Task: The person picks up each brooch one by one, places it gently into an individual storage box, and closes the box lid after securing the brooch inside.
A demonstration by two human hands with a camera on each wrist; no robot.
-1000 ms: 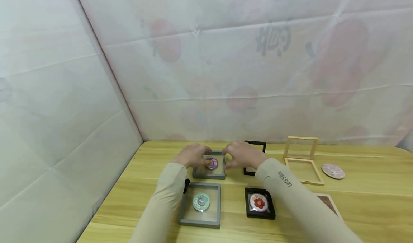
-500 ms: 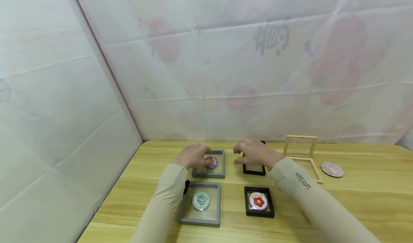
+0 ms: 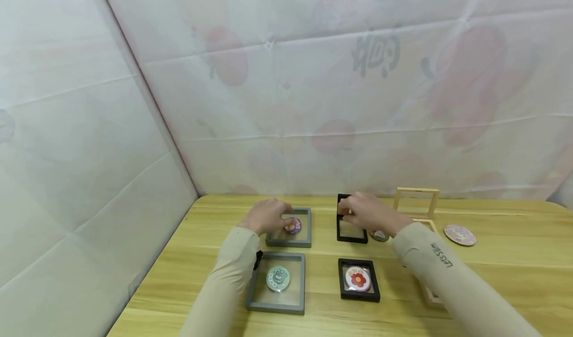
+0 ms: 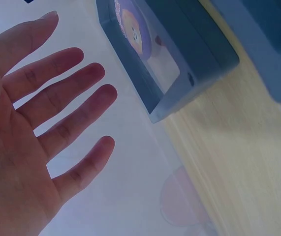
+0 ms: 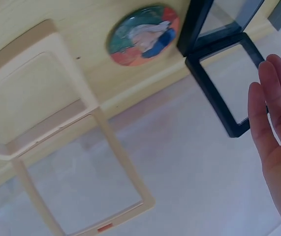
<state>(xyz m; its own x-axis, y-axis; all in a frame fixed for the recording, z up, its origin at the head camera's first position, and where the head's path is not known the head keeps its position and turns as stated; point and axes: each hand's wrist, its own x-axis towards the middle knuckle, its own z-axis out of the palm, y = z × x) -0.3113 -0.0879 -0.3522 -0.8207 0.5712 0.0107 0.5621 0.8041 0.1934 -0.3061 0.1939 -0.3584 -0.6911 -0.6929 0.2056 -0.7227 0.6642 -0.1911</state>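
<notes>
My left hand [image 3: 267,216] is open over the left side of a small grey display frame [image 3: 288,244], which looks closed and holds a purple round badge [image 3: 293,226] behind its clear film. The left wrist view has the fingers [image 4: 66,96] straight and spread, apart from that frame. To the right, my empty right hand [image 3: 370,213] hovers at an open black display frame [image 3: 352,239] whose lid stands up; the fingertips overlap it in the head view. A colourful round badge [image 5: 142,37] lies on the table beside the black frame, partly behind the right hand in the head view.
Nearer me are a larger grey frame [image 3: 275,307] with a green badge [image 3: 278,279] and a black frame [image 3: 360,297] with a flower badge [image 3: 358,279]. An open wood-coloured frame [image 3: 417,190] and a pink badge [image 3: 460,235] are at right. A fabric wall [image 3: 286,103] borders the back.
My right hand has moved right, away from the small grey frame to the open black frame. My left hand has stayed nearly still beside the grey frame.
</notes>
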